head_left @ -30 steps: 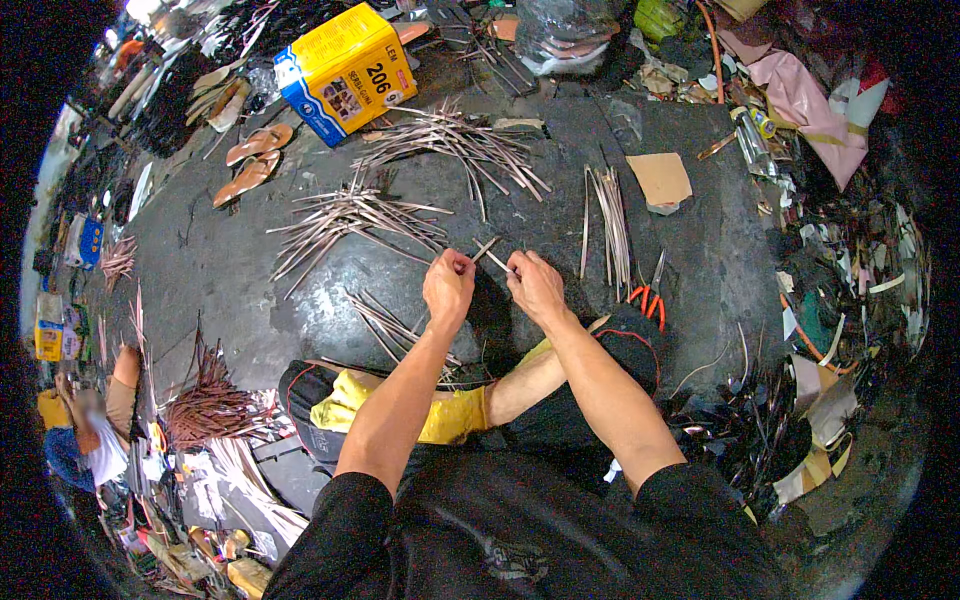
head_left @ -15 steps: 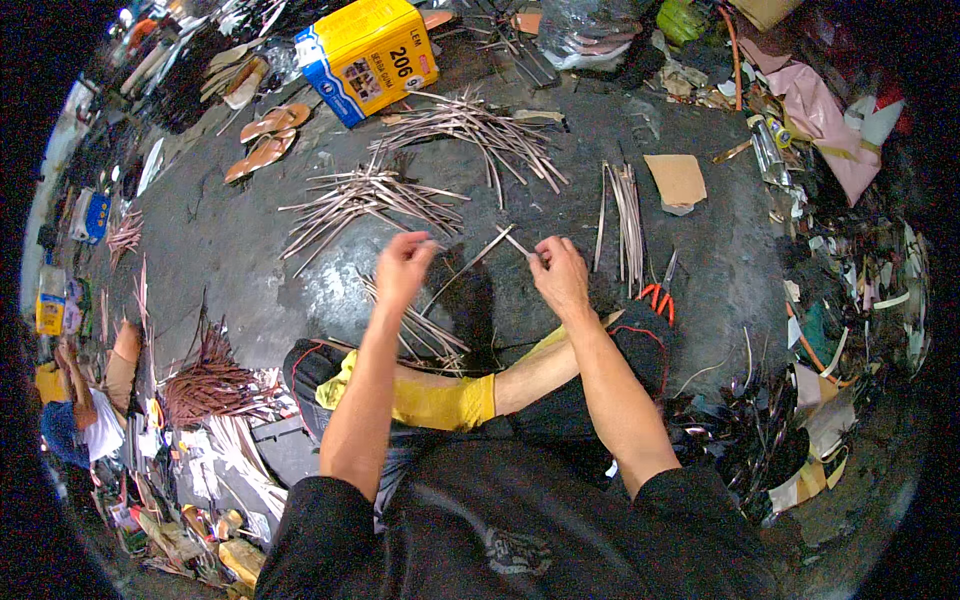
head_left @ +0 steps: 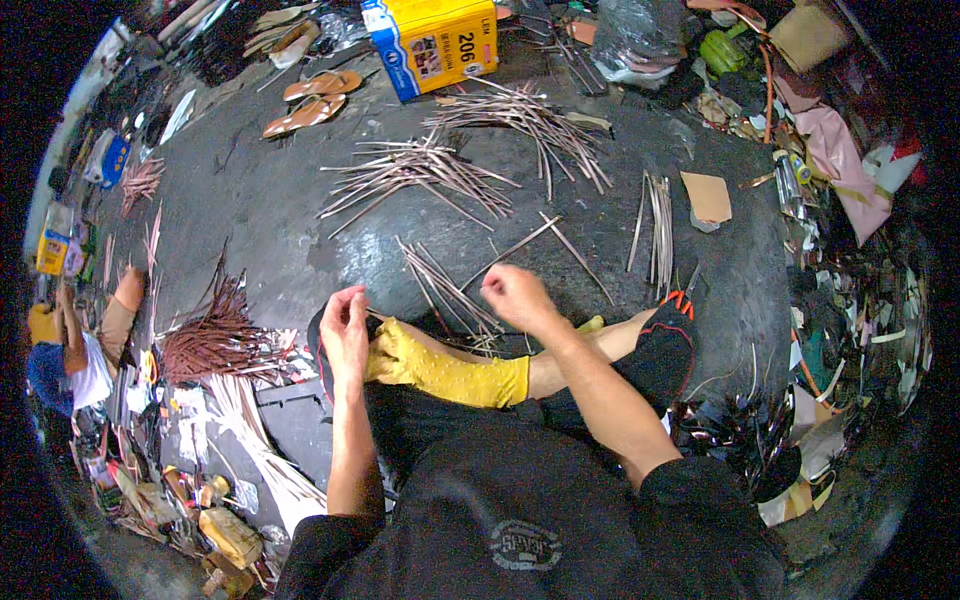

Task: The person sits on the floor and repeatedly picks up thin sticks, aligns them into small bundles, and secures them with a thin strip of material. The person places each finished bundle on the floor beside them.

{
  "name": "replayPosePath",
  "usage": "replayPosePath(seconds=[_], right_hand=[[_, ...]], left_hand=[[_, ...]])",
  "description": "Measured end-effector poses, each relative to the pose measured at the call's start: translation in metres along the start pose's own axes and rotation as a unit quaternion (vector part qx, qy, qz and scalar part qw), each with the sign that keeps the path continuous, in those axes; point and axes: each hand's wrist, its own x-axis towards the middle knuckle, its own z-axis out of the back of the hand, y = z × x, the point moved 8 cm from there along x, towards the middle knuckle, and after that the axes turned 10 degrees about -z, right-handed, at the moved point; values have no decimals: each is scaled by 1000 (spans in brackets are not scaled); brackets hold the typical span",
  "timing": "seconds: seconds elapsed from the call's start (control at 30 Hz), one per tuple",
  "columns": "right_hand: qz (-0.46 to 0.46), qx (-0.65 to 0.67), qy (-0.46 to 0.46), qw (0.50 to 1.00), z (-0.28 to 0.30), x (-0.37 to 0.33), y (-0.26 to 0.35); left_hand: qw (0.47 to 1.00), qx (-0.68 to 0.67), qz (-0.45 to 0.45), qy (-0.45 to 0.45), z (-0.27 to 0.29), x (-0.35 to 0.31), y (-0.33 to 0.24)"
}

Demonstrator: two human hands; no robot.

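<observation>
Two thin strips (head_left: 580,258) lay on the floor, their ends meeting in an inverted V. The sorting into groups looked partly done: the upper heap (head_left: 530,125), middle heap (head_left: 420,175) and near heap (head_left: 440,282) lay tangled, while a slim row of strips (head_left: 661,235) was aligned; much seemed left loose. The left hand (head_left: 346,330), fingers bunched, was above the left knee; the right hand (head_left: 515,297), curled, was beside the V. Whether either gripped anything could not be told. Scraps ringed the dark, scuffed floor (head_left: 250,195), with brown sandals (head_left: 315,103) and a yellow-and-blue carton (head_left: 425,50) beyond.
</observation>
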Motion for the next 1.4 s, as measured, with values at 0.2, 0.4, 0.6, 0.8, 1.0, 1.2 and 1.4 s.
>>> replayPosePath(seconds=[0.2,0.4,0.6,0.8,1.0,1.2,1.4], right_hand=[[58,-85,48,994,-74,-23,30],[55,-178,40,982,-102,-13,40],[17,-61,62,996,-74,-13,55],[-43,244,253,935,-24,-40,71],[-108,467,332,813,17,-84,73],[-48,426,174,886,58,-99,68],[-38,380,111,917,61,-103,58]], left_hand=[[999,-32,-21,16,-7,7,-9],[1000,-17,-14,12,0,0,-24],[997,48,-51,35,8,-2,-46],[970,-136,100,176,-43,-1,-43],[869,-446,102,189,-92,10,-89],[882,-425,50,195,-117,12,-113],[887,-434,47,147,-111,32,-122]])
